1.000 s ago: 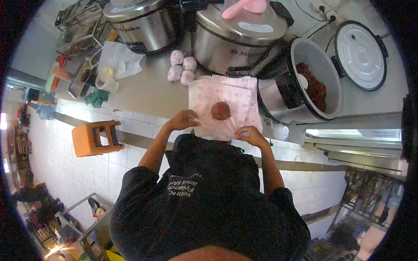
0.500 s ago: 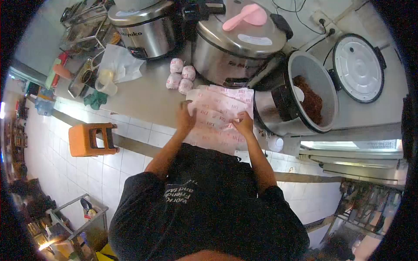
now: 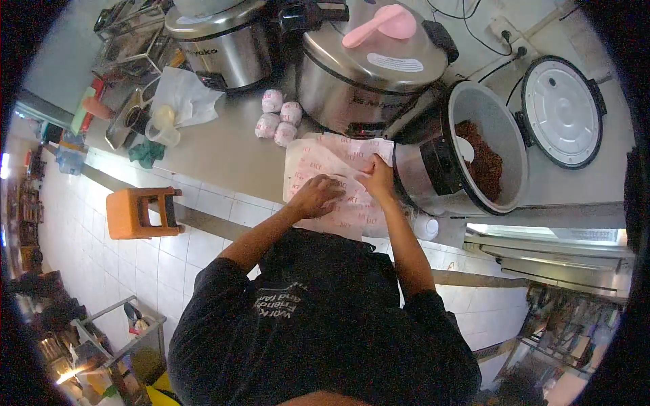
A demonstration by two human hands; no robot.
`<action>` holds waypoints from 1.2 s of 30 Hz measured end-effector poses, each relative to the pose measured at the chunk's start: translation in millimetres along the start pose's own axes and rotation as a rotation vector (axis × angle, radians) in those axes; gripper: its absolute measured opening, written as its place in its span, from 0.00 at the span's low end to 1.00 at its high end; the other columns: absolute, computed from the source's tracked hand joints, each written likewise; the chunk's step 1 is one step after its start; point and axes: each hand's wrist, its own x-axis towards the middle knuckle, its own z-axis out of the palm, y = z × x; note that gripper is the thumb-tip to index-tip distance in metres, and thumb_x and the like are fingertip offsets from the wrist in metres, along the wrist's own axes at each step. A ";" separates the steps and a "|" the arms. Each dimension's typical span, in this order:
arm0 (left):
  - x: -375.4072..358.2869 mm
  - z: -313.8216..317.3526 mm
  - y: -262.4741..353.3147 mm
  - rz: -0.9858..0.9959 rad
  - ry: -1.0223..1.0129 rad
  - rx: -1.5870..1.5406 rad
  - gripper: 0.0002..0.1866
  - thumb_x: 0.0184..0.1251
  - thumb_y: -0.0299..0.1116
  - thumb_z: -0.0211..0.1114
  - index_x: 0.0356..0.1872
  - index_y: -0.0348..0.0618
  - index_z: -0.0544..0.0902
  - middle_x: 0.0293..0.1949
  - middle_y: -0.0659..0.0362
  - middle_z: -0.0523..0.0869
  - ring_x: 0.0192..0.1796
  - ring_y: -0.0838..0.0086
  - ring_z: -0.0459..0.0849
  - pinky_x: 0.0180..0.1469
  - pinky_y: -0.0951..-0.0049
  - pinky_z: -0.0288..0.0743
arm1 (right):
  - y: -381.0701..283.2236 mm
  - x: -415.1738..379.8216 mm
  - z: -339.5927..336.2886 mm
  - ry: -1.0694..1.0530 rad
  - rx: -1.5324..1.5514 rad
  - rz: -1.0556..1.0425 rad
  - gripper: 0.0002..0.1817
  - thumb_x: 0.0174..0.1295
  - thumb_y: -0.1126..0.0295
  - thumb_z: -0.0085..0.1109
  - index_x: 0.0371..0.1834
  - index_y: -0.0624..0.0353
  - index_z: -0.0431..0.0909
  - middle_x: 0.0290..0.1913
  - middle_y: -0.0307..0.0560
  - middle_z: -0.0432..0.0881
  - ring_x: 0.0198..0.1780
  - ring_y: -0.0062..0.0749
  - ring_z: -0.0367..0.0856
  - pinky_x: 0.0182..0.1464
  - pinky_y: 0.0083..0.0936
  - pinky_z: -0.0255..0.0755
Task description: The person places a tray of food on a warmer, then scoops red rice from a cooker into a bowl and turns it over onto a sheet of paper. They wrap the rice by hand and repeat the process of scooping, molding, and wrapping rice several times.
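Thin white wrapping paper [image 3: 303, 160] printed with red lettering lies in overlapping sheets at the counter's front edge. My left hand [image 3: 318, 195] rests on the middle of the paper, fingers stretched out. At the right part of the sheets, my right hand [image 3: 380, 179] grips the paper between thumb and fingers, where it creases. Several round paper-wrapped portions [image 3: 277, 120] with the same red print sit grouped just behind the paper. To the right, a tilted open cooker pot [image 3: 520, 139] holds a brown, crumbly food [image 3: 482, 162] with a white-ended utensil [image 3: 464, 149] in it.
A large closed rice cooker [image 3: 338, 101] bears a pink rice paddle [image 3: 379, 26]; a smaller cooker [image 3: 233, 61] stands left of it. A detached lid [image 3: 560, 111] leans at right. A clear cup [image 3: 162, 127] and green cloth [image 3: 146, 154] lie left. An orange stool [image 3: 128, 213] is on the floor.
My left hand has moved from the paper's upper left corner right and down onto its middle. My right hand has shifted slightly up. The top sheet's lettering now sits differently.
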 end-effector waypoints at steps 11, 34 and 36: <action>15.4 -5.1 3.3 0.188 0.026 0.391 0.25 0.60 0.42 0.64 0.61 0.56 0.76 0.62 0.59 0.76 0.66 0.59 0.71 0.63 0.59 0.71 | 49.6 -72.8 35.5 -0.147 -0.333 -0.420 0.14 0.61 0.63 0.59 0.48 0.53 0.83 0.51 0.43 0.81 0.52 0.36 0.79 0.49 0.33 0.78; 38.1 -1.8 -50.8 -0.280 -0.298 0.305 0.07 0.55 0.34 0.63 0.30 0.43 0.86 0.40 0.52 0.85 0.46 0.61 0.83 0.52 0.65 0.75 | 34.0 -10.3 75.6 0.120 -0.753 -0.289 0.09 0.60 0.68 0.54 0.33 0.60 0.83 0.34 0.52 0.84 0.36 0.52 0.84 0.36 0.42 0.76; 27.0 4.7 -48.9 -0.492 -0.370 0.042 0.09 0.55 0.35 0.64 0.34 0.42 0.85 0.41 0.49 0.84 0.45 0.60 0.83 0.49 0.63 0.77 | 40.2 -18.9 88.1 0.015 -0.547 -0.088 0.08 0.55 0.69 0.58 0.27 0.61 0.82 0.31 0.57 0.82 0.34 0.55 0.82 0.36 0.45 0.74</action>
